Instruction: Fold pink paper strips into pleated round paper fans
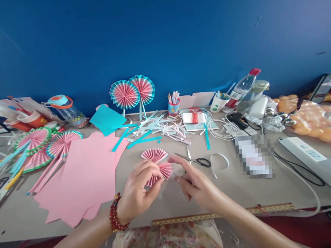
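Just above the table, a pink pleated paper fan (pixel 154 155) is pinched between the thumb and fingers of my left hand (pixel 143 189). Its folds spread into sections, and my fingers cover part of its middle. My right hand (pixel 195 180) hovers at the fan's right edge, index finger stretched out and thumb apart from it. A faint clear patch shows near the right thumb tip, too blurred to name. Behind my right hand lie dark-handled scissors (pixel 203 161), with a curled white strip (pixel 219 159) to their right.
Pink paper sheets (pixel 90 173) cover the table at left, beside finished fans (pixel 64 143). Two round fans (pixel 124 94) lean on the blue wall. White and teal strips (pixel 146 130) are heaped behind the hands. A power strip (pixel 310 156) and a bottle (pixel 243 87) stand right.
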The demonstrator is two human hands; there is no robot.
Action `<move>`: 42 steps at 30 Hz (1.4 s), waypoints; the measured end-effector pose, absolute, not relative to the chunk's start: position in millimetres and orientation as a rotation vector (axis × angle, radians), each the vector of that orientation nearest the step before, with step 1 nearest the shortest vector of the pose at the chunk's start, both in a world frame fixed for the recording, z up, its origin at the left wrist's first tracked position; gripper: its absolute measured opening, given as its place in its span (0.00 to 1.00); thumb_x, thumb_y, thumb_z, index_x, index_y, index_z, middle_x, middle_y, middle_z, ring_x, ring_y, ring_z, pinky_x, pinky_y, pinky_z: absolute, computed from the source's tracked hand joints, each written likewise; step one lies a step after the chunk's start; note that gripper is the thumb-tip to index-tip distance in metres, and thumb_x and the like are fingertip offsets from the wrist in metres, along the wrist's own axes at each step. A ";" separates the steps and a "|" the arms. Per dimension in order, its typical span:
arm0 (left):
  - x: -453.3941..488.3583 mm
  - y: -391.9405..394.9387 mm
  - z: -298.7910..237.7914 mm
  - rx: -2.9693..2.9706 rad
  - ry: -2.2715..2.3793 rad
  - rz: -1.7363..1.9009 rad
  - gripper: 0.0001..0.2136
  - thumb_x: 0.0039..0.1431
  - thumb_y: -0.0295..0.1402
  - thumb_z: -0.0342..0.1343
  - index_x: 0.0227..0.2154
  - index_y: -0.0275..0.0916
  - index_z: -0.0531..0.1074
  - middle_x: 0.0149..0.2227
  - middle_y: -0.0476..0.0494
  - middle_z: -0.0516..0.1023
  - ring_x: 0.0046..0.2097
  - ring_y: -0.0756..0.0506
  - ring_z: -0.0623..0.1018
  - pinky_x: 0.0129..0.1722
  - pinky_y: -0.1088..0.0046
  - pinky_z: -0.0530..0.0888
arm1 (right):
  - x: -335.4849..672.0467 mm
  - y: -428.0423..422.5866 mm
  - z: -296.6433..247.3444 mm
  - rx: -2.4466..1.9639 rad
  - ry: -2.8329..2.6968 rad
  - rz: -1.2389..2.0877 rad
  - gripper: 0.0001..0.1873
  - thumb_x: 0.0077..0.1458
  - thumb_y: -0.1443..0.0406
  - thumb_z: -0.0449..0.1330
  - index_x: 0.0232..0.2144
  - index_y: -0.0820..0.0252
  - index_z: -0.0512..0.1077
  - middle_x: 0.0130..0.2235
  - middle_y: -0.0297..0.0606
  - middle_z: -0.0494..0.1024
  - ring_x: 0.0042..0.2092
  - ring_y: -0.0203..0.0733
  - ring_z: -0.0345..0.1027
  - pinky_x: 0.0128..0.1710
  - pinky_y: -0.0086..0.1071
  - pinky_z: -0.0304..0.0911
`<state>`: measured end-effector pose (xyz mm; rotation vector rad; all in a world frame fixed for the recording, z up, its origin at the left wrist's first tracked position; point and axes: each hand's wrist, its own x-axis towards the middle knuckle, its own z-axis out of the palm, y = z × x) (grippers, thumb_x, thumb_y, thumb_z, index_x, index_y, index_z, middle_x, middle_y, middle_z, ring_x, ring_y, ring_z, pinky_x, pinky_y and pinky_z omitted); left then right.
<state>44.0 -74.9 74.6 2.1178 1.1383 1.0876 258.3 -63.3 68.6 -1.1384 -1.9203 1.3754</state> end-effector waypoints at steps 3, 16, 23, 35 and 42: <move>42.4 -74.7 74.4 2.011 1.143 1.119 0.04 0.62 0.26 0.51 0.32 0.40 0.67 0.34 0.44 0.72 0.40 0.45 0.73 0.42 0.67 0.71 | 255.9 -63.7 68.6 -1.126 -1.991 1.168 0.13 0.61 0.69 0.50 0.48 0.54 0.65 0.45 0.40 0.71 0.33 0.35 0.67 0.35 0.30 0.66; 39.1 -69.7 62.2 1.906 1.125 1.043 0.09 0.65 0.29 0.47 0.41 0.41 0.73 0.42 0.41 0.74 0.42 0.45 0.75 0.45 0.67 0.73 | 252.7 -73.7 54.7 -1.231 -1.837 0.994 0.04 0.60 0.66 0.56 0.32 0.56 0.68 0.36 0.37 0.72 0.33 0.38 0.64 0.31 0.29 0.59; 28.6 -39.1 43.5 2.254 1.335 0.837 0.08 0.61 0.29 0.52 0.42 0.42 0.71 0.47 0.42 0.72 0.51 0.41 0.72 0.53 0.60 0.68 | 278.2 -84.4 60.7 -1.265 -1.936 1.206 0.04 0.58 0.67 0.57 0.30 0.56 0.69 0.35 0.36 0.71 0.34 0.37 0.65 0.33 0.27 0.61; 46.7 -16.8 38.5 2.643 1.423 0.311 0.08 0.53 0.25 0.52 0.38 0.37 0.69 0.41 0.38 0.71 0.46 0.39 0.71 0.49 0.59 0.69 | 268.8 -87.8 49.9 -1.231 -1.894 1.352 0.03 0.56 0.68 0.58 0.30 0.58 0.70 0.34 0.34 0.71 0.34 0.36 0.64 0.33 0.26 0.60; 47.8 -7.3 43.2 2.711 1.359 0.130 0.06 0.57 0.28 0.52 0.27 0.37 0.73 0.38 0.41 0.70 0.43 0.41 0.71 0.44 0.63 0.70 | 272.7 -86.3 49.0 -1.264 -1.927 1.315 0.02 0.55 0.68 0.59 0.30 0.58 0.70 0.32 0.33 0.72 0.34 0.36 0.65 0.32 0.25 0.59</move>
